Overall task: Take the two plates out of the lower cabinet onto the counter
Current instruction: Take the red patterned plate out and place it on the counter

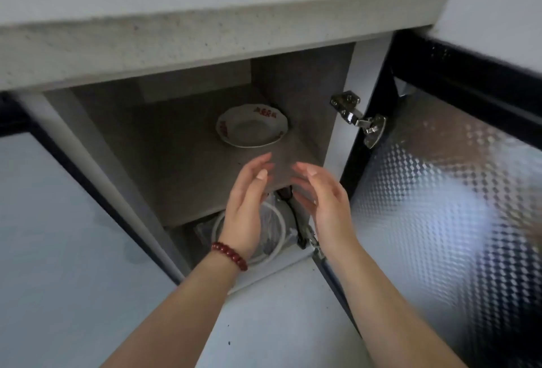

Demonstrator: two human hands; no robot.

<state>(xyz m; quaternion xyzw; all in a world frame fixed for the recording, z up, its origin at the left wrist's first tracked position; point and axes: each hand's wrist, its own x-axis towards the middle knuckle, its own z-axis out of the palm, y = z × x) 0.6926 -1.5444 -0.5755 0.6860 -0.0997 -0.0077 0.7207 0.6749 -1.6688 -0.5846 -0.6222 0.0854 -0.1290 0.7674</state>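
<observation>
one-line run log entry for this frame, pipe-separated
door: open | plate: on cabinet shelf, untouched | left hand: open, empty, short of plate | right hand: open, empty | counter: no plate seen

No legible text, label, brand, number or sign appears anywhere in view. The only marking is a red printed decoration on the rim of the plate (251, 126), which lies on the cabinet shelf (187, 168) just beyond the fingertips of both hands; it reads as a pattern, not as characters. The metal hinge (358, 116), up and to the right of the right hand (324, 200), shows no readable stamp.
</observation>
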